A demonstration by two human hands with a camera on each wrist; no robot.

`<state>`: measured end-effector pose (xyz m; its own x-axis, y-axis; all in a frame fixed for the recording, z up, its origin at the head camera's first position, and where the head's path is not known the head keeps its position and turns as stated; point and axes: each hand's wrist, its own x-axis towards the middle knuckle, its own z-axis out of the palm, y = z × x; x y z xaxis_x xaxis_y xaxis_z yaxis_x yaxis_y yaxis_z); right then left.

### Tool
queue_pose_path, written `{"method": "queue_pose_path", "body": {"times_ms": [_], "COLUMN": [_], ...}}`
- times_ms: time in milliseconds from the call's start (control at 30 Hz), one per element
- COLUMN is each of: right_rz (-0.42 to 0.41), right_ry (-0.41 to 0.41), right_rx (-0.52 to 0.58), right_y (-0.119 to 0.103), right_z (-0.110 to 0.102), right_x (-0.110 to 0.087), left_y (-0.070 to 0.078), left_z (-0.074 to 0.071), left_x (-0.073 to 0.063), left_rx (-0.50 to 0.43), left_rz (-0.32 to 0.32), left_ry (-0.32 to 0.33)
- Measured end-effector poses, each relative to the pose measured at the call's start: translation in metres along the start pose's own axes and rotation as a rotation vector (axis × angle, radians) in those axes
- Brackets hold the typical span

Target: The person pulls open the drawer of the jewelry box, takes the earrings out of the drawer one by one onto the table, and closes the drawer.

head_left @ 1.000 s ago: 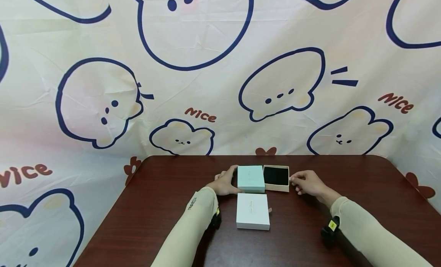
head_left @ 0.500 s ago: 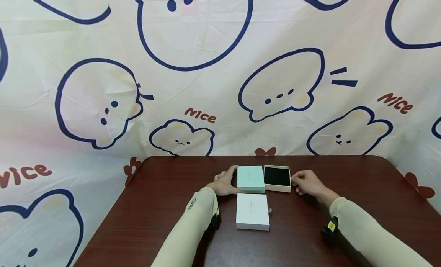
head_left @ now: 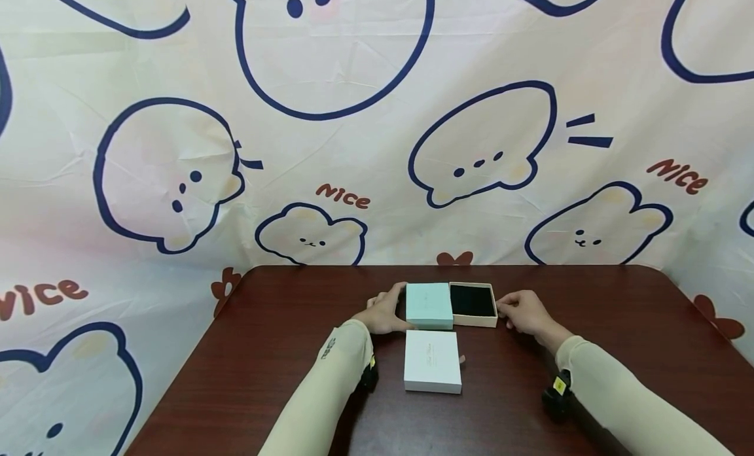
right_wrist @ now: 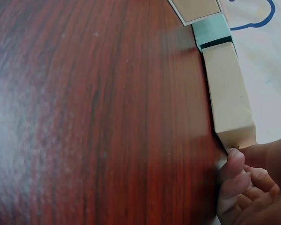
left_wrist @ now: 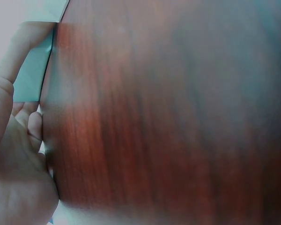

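Note:
A pale teal drawer box (head_left: 429, 304) lies on the table, with its beige drawer (head_left: 473, 322) slid out to the right, showing a black lining. My left hand (head_left: 385, 312) grips the teal sleeve from its left side, thumb at the near edge and fingers at the far one. In the left wrist view that thumb lies along the sleeve's teal side (left_wrist: 33, 70). My right hand (head_left: 527, 312) pinches at the drawer's outer end; in the right wrist view thumb and finger meet at the lower corner of the beige end (right_wrist: 236, 137), hiding whatever lies between them.
Just in front of the teal box sits a white box (head_left: 432, 361) with a small tab (head_left: 462, 359) on its right side. All of it rests on a dark red-brown wooden table (head_left: 283, 377). Behind hangs a cartoon-printed cloth (head_left: 377, 148).
The drawer's outer end sits very slightly further right than a second ago. My right forearm has shifted a little to the left. The left hand and white box have stayed put.

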<state>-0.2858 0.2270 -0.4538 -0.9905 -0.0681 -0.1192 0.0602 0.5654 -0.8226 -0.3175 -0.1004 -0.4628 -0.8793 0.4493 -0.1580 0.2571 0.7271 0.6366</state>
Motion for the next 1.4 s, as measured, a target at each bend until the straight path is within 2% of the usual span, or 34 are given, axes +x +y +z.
{"method": "queue_pose_path", "body": {"times_ms": [400, 633, 1400], "right_rz": [0.045, -0.01, -0.026], "right_ry": [0.012, 0.03, 0.009], "right_rx": [0.024, -0.01, 0.015], "right_y": [0.008, 0.008, 0.001], "right_z": [-0.005, -0.004, 0.006], "right_x": [0.005, 0.004, 0.003], "left_y": [0.002, 0.001, 0.003], "left_z": [-0.002, -0.002, -0.004], "left_x": [0.001, 0.0, -0.004], "left_rx": [0.01, 0.007, 0.001], "left_rz": [0.002, -0.001, -0.001], "left_ry": [-0.007, -0.007, -0.017]}}
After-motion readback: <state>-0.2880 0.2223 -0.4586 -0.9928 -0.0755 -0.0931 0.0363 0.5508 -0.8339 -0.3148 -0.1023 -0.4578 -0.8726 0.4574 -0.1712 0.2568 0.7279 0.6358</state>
